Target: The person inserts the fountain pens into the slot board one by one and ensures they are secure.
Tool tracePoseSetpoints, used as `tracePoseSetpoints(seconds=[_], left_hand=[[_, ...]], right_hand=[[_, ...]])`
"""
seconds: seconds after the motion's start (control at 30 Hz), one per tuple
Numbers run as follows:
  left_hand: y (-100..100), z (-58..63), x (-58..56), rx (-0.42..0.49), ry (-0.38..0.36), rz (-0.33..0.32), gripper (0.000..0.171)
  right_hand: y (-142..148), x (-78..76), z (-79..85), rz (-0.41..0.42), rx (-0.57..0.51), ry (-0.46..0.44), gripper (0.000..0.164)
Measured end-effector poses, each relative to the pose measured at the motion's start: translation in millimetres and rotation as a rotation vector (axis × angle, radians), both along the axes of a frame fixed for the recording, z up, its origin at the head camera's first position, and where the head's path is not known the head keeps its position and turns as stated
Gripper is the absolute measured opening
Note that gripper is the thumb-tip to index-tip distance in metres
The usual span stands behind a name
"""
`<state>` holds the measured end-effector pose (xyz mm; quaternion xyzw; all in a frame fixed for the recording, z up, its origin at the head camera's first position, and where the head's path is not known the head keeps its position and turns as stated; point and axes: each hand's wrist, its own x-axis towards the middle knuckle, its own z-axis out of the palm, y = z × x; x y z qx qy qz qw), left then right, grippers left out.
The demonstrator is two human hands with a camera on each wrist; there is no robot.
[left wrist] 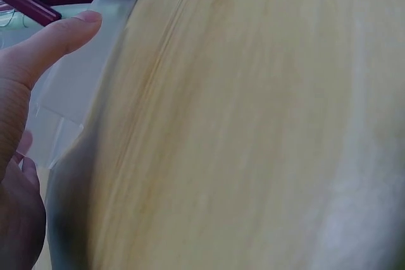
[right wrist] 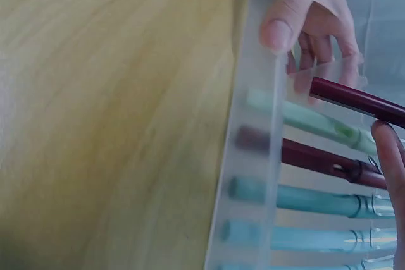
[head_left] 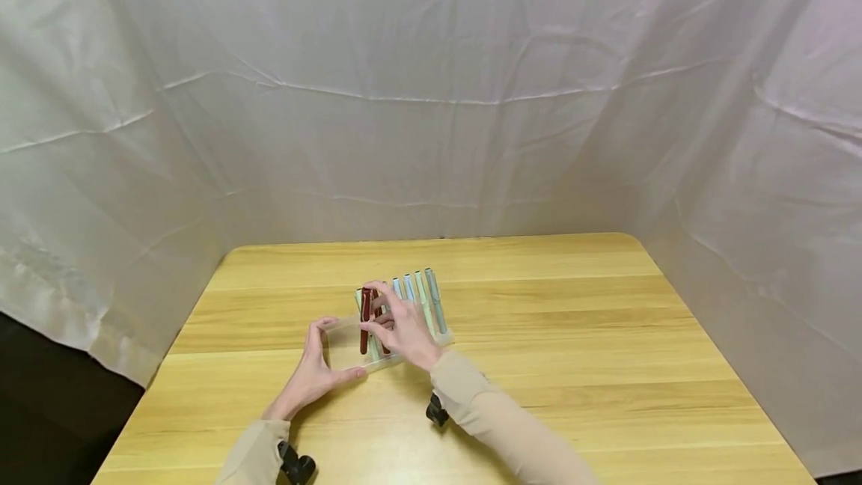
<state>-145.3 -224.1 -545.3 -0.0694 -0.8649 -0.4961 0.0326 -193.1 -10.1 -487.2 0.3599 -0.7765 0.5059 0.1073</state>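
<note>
A clear plastic pen case (head_left: 345,344) lies on the table, with a row of pens inside. At its left end my left hand (head_left: 313,371) grips it, the thumb on the near wall and the fingers around the far side. My right hand (head_left: 409,331) pinches a dark red pen (right wrist: 354,100) above the case, beside a mint green pen (right wrist: 316,120) lying in it. Another dark red pen (right wrist: 319,157) lies next to that one, followed by a teal pen (right wrist: 316,200) and a light blue pen (right wrist: 310,238). My right hand partly covers the row in the head view.
The wooden table (head_left: 572,350) extends around the case on all sides. White curtains (head_left: 431,133) hang behind the table and along its sides. A black wrist camera (head_left: 296,464) sits on the left sleeve, and another camera (head_left: 437,410) on the right one.
</note>
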Motion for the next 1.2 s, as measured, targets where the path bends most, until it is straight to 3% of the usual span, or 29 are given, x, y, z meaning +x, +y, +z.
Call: tracePoseSetpoints(seconds=[0.13, 0.5, 0.9, 1.07, 1.2], left_hand=[[-0.4, -0.5, 1.6, -0.005, -0.003, 0.0, 0.104], [-1.0, 1.1, 2.0, -0.002, 0.002, -0.014, 0.102], [0.3, 2.6, 2.7, 0.023, -0.002, -0.023, 0.102], [-1.2, 2.7, 3.6, 0.02, -0.005, -0.03, 0.101], [-2.6, 2.7, 4.0, 0.012, 0.007, -0.032, 0.1]], right_hand=[[-4.2, 3.2, -3.5, -0.029, 0.054, 0.075, 0.064], [-10.5, 8.0, -12.7, -0.02, 0.111, 0.165, 0.064], [-9.3, 9.6, -15.3, -0.034, 0.159, 0.154, 0.067], [-10.8, 6.0, -13.3, -0.039, 0.22, 0.174, 0.069], [-13.6, 1.5, -7.5, -0.079, 0.339, 0.222, 0.066]])
